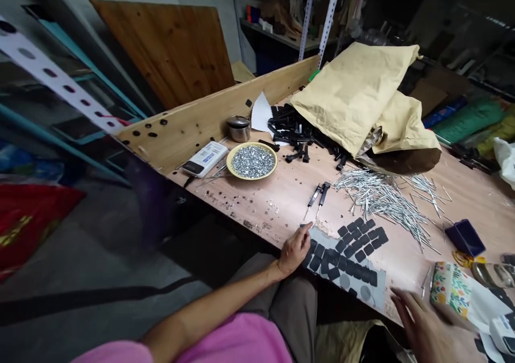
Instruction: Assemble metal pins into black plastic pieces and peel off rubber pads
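My left hand (295, 249) rests at the table's front edge, beside the left end of a grey sheet (378, 296) bearing rows of black square pads (354, 269). Its index finger is stretched out, and I see nothing held in it. At lower right my right hand (428, 325) is blurred, fingers extended and apart, just right of the sheet, with nothing visible in it. Two black-ended metal rods (317, 198) lie beyond the left hand. A heap of thin metal rods (382, 202) spreads behind the pads.
A yellow bowl (229, 165) holds small metal pieces. Left of it lies a white-and-black box-like device (206, 159); behind stands a metal pot (238, 130). Black plastic parts (295, 127) lie beside a large paper sack (354, 95). A dark blue tray (464, 238) and floral pouch (450, 288) are at right.
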Motion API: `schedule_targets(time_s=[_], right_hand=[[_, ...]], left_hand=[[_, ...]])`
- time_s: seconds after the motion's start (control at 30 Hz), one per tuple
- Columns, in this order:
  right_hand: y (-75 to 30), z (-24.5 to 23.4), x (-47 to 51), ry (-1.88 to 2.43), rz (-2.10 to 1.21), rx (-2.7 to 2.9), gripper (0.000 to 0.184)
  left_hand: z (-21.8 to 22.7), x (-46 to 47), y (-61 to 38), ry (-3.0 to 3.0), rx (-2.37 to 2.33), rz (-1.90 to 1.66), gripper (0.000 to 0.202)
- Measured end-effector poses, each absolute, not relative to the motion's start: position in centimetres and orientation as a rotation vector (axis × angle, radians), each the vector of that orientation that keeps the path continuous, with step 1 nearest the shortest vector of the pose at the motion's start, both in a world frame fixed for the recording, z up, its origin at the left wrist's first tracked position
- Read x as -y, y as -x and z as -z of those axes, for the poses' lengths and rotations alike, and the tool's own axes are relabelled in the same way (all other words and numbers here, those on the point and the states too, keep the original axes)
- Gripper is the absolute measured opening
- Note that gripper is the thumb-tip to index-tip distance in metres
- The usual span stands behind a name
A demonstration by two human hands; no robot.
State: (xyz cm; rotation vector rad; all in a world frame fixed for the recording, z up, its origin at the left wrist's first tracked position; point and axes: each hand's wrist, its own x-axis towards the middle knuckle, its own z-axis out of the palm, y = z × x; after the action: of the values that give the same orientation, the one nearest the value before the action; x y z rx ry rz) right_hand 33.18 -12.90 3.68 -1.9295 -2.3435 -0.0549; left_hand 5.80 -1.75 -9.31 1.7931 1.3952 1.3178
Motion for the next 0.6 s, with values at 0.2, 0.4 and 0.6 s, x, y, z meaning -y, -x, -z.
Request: schedule_targets(time_s=[0.2, 0.4, 0.6], right_hand=[[-19.6, -1.1, -3.2, 1.446, 0.255, 2.887, 0.045], [-17.2, 1.4, -11.7, 1.201, 0.482, 3.203, 0.041], [-17.3, -0.5, -13.2, 0.986, 0.582, 3.278, 0.03]], left_hand=[[6.4, 2.4, -3.7, -1.532, -1.295, -1.372, 0.031], [3.0, 3.6, -1.0, -1.247, -1.134, -1.242, 0.027], [2.0, 0.6, -1.8, -0.408, -0.893, -0.976, 0.048]])
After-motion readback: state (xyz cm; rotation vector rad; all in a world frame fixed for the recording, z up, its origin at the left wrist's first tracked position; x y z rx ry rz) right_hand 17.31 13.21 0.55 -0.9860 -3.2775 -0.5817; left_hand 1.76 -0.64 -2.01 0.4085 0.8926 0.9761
